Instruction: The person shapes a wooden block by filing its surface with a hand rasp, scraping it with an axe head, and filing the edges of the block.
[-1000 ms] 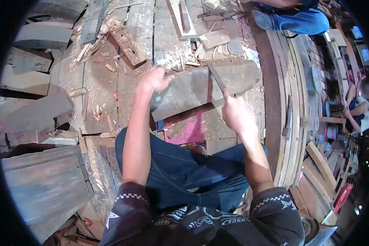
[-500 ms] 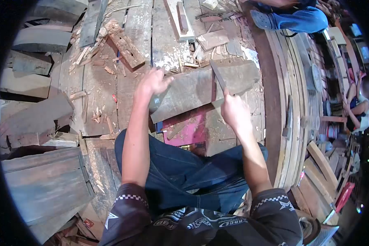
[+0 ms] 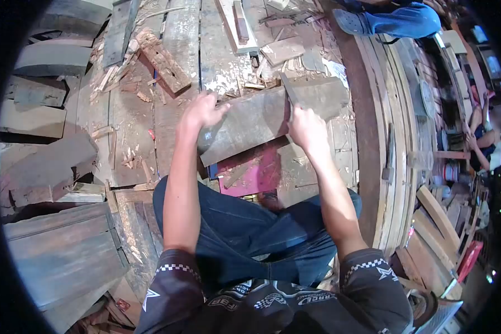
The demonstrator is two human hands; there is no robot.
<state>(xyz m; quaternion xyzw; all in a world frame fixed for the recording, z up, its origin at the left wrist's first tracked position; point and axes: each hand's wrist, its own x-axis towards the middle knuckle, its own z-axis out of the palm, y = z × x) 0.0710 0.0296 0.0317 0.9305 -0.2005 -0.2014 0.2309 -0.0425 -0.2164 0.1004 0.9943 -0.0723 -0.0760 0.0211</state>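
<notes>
A thick, weathered wooden board lies at a slant in front of my crossed legs. My left hand is closed over its far left edge, thumb along the top, with some fingertips hidden. In my right hand is a flat, narrow metal blade, gripped at its near end. The blade points away from me across the board and lies over its right half. Its handle is hidden in my fist, and I cannot tell the exact kind of tool.
A rough chiselled block lies among chips beyond my left hand. Beneath the board's near side is a pink sheet. Long planks line the right, cut timbers the left. A person's jeans-clad leg is at upper right.
My right hand and the blade have moved slightly left and away from me over the board. The left hand still holds the board's left end; the view has shifted slightly.
</notes>
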